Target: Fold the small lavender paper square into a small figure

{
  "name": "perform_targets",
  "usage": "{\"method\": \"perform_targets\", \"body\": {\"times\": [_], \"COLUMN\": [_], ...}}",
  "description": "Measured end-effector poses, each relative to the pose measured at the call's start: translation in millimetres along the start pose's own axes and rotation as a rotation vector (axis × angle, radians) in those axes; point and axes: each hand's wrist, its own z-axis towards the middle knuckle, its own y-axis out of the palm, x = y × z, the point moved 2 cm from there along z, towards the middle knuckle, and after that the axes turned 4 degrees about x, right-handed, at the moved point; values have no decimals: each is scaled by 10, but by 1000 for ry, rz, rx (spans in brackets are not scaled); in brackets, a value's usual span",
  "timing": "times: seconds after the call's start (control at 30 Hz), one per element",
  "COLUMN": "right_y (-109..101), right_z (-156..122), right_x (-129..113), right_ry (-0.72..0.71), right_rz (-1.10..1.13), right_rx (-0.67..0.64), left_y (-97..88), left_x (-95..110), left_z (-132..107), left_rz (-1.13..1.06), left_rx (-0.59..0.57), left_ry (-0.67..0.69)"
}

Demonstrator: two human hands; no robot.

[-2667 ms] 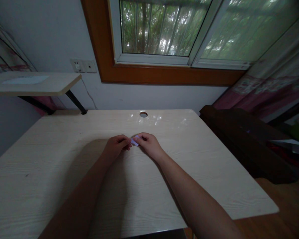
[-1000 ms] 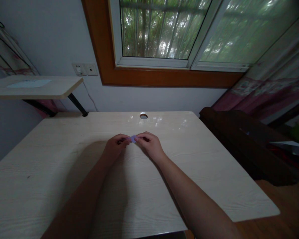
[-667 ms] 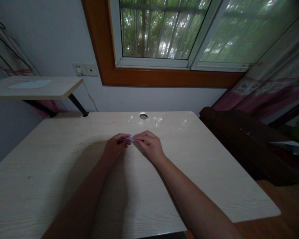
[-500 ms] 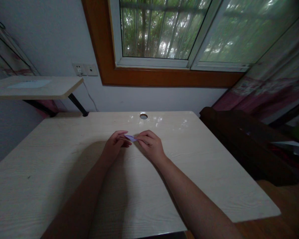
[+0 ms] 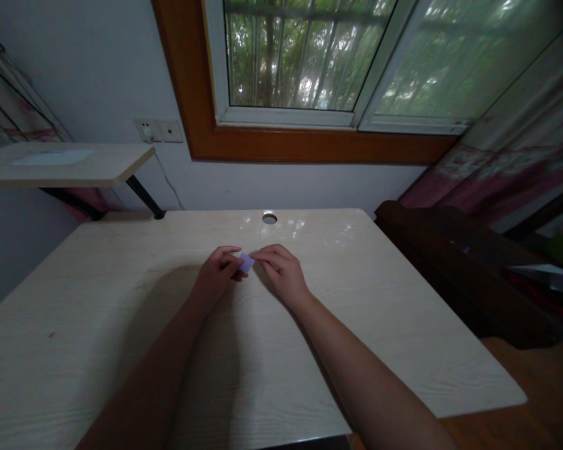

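Observation:
A small pale purple piece of paper (image 5: 246, 262) sits between my two hands, just above the middle of the light wooden desk (image 5: 122, 312). My left hand (image 5: 218, 274) pinches its left side with curled fingers. My right hand (image 5: 279, 272) holds its right side between fingertips and thumb. Both hands rest close together near the desk surface. Most of the paper is hidden by my fingers.
A round cable hole (image 5: 269, 218) lies at the desk's far edge. A side shelf (image 5: 70, 164) stands at the left, with wall sockets (image 5: 158, 130) beside it. A dark wooden piece of furniture (image 5: 464, 269) stands to the right, under a curtain (image 5: 507, 156).
The paper has turned between my fingers, from edge-on and flat to showing a small square face. My hands stayed in the same place on the desk.

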Motion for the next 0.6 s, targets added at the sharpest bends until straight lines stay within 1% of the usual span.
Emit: {"method": "perform_targets", "body": {"times": [0.1, 0.23, 0.33, 0.47, 0.6], "right_y": [8, 87, 134, 142, 135], "right_z": [-1, -40, -63, -59, -49], "right_x": [9, 52, 85, 129, 174], "right_ry": [170, 348, 399, 461, 505], "right_rz": [76, 204, 240, 324, 412], "right_rx": [33, -46, -68, -31, 13], "left_y": [-30, -39, -28, -14, -1], "left_x": [-19, -47, -63, -80, -63], "left_z": [22, 33, 36, 45, 36], "left_rz": [86, 160, 191, 162, 116], "left_rx": [38, 33, 16, -3, -16], "left_ry": [45, 70, 76, 67, 21]}}
